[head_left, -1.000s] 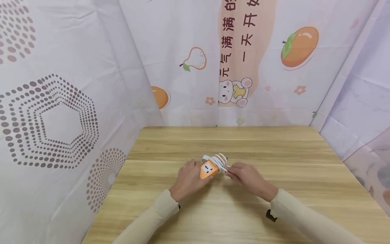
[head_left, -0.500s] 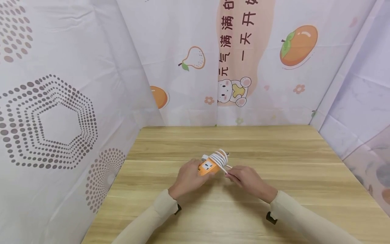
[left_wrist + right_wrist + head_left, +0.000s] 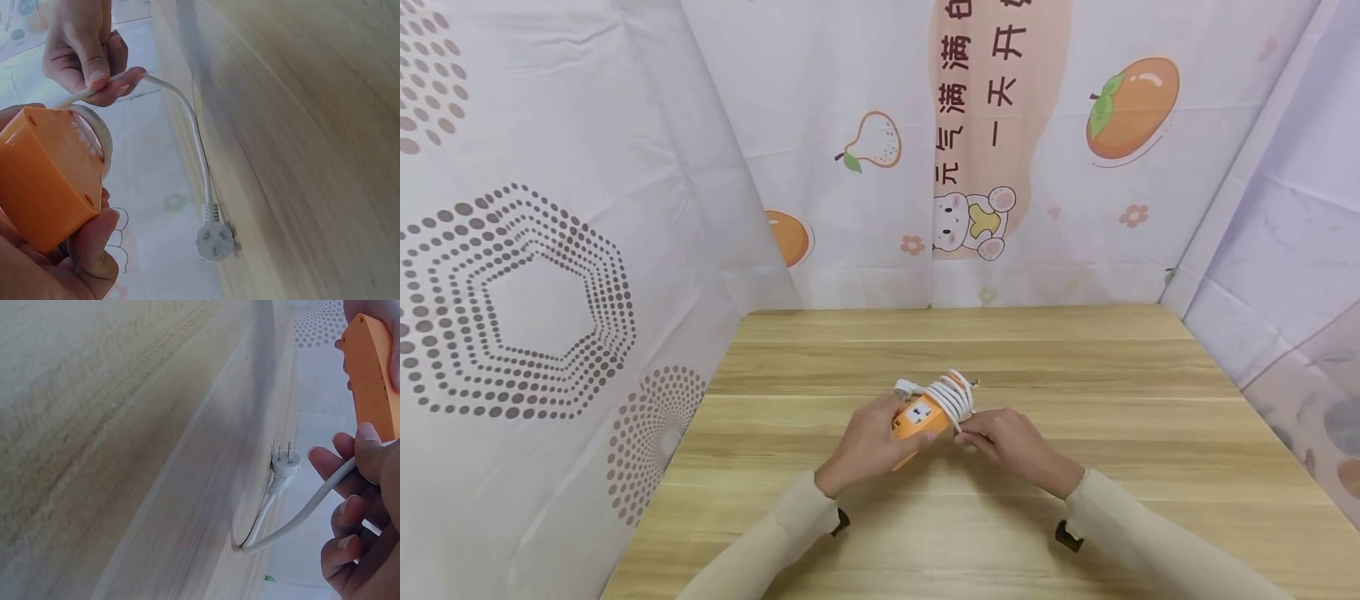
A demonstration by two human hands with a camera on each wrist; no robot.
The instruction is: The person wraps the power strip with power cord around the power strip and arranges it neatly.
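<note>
My left hand (image 3: 868,442) grips an orange power strip (image 3: 910,427) by its near end, with a white socket face turned up. White cord (image 3: 953,400) is wound in several turns round the strip's far half. Close at the strip's right side, my right hand (image 3: 1017,446) pinches the cord between thumb and fingers. From that pinch, a loose length runs to a white three-pin plug (image 3: 215,242), which lies at the table surface beyond the strip. In the right wrist view the pins of the plug (image 3: 285,464) point upward. Most of the left fingers are hidden behind the strip.
A wood-grain table (image 3: 1045,358) lies under both hands. White printed curtains (image 3: 835,67) rise behind its far edge and along both sides. Dark straps (image 3: 1067,536) show at the wrists, below the pale sleeves (image 3: 1150,533).
The left hand has turned the strip, and its coils and the plug have shifted slightly. The cord stretch between coil and right hand is shorter; the right hand has stayed nearly in place.
</note>
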